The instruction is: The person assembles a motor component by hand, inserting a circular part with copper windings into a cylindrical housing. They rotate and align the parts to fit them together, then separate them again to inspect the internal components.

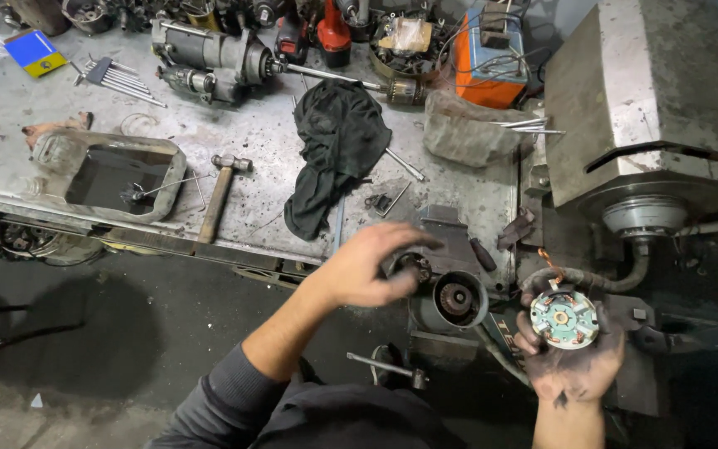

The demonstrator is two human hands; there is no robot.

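Brush plate [564,319]: round flat disc, pale green face with copper-coloured brush parts around a centre hole; it lies in the palm of the right hand [573,357], face up toward the camera, so it has no long axis to speak of.
Right hand: greasy and blackened, palm up, fingers curled round the disc's rim, cupping it.
Left hand [373,266]: blurred, fingers spread and loose, holding nothing, hovering just over the motor housing [455,299].
Motor housing: dark metal cylinder, open round end facing up, between the two hands and close to the left fingertips.
Workbench [243,133]: scuffed grey metal sheet, beyond the left hand.
Black rag [336,150]: crumpled cloth, straight beyond the left hand.
Hammer [219,195]: wooden handle, steel head, beyond and left of the left hand, handle pointing toward the person.
Machine block [641,100]: heavy grey metal, beyond the right hand.
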